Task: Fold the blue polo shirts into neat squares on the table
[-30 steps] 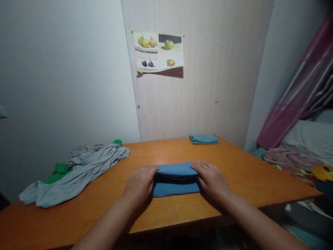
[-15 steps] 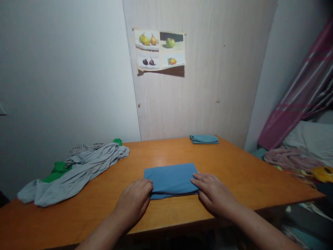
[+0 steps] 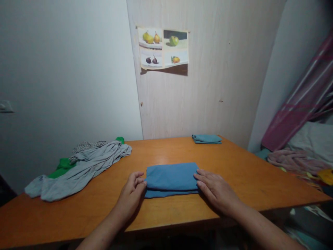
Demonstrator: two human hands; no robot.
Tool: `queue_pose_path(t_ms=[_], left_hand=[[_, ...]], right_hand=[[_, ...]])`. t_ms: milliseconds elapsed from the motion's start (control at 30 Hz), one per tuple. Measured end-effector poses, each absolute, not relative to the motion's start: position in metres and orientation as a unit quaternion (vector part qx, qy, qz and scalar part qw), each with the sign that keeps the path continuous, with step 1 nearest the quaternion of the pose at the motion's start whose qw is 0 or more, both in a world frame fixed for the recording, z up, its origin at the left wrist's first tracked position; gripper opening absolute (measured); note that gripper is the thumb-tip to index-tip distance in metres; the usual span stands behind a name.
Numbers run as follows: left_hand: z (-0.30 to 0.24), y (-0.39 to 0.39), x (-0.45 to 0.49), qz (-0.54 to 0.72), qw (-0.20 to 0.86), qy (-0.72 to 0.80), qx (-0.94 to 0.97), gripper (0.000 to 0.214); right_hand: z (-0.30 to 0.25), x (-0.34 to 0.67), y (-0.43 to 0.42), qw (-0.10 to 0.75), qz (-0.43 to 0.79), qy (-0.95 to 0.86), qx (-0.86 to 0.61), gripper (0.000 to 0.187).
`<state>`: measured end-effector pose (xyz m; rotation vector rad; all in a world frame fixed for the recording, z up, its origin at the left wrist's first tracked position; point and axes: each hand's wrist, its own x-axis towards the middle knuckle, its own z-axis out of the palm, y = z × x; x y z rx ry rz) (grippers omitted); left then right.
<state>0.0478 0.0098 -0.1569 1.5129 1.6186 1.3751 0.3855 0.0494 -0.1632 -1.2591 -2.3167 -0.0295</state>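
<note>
Fingers loosely curled and half open on the left hand (image 3: 132,190), outstretched on the right hand (image 3: 218,190), neither gripping, flank a folded blue cloth (image 3: 171,177) (light, soft and floppy, by its look, best lifted by both short ends) on a wooden table (image 3: 161,151).

The blue cloth (image 3: 171,177) looks smooth and not shiny. The surface (image 3: 166,215) is wood, smooth and a little shiny. The grey cloth (image 3: 91,173) is dull and wrinkly. The fruit picture (image 3: 163,47) is paper. The pink curtain (image 3: 293,100) is shiny cloth.
</note>
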Motion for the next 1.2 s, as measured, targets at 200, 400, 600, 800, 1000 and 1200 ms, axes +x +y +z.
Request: queue_pose_path(t_ms=[200,400,600,800,1000,1200], left_hand=[[-0.152,0.010,0.054,0.526,0.409,0.517,0.537,0.069],[-0.158,0.016,0.043,0.529,0.384,0.514,0.555,0.042],[-0.156,0.008,0.038,0.417,0.211,0.599,0.650,0.018],[-0.117,0.022,0.069,0.394,-0.018,0.577,0.715,0.026],[-0.108,0.061,0.135,0.237,-0.058,0.526,0.815,0.043],[-0.143,0.071,0.141,0.104,-0.049,0.541,0.833,0.065]], right_hand=[[-0.171,0.383,0.057,0.244,0.028,-0.849,-0.467,0.050],[-0.174,0.383,0.057,0.251,0.043,-0.846,-0.468,0.051],[-0.165,0.388,0.058,0.262,0.095,-0.845,-0.457,0.050],[-0.137,0.383,0.090,0.398,0.175,-0.763,-0.479,0.061],[-0.124,0.343,0.119,0.310,0.099,-0.793,-0.515,0.064],[-0.148,0.320,0.112,0.129,0.093,-0.808,-0.568,0.063]])
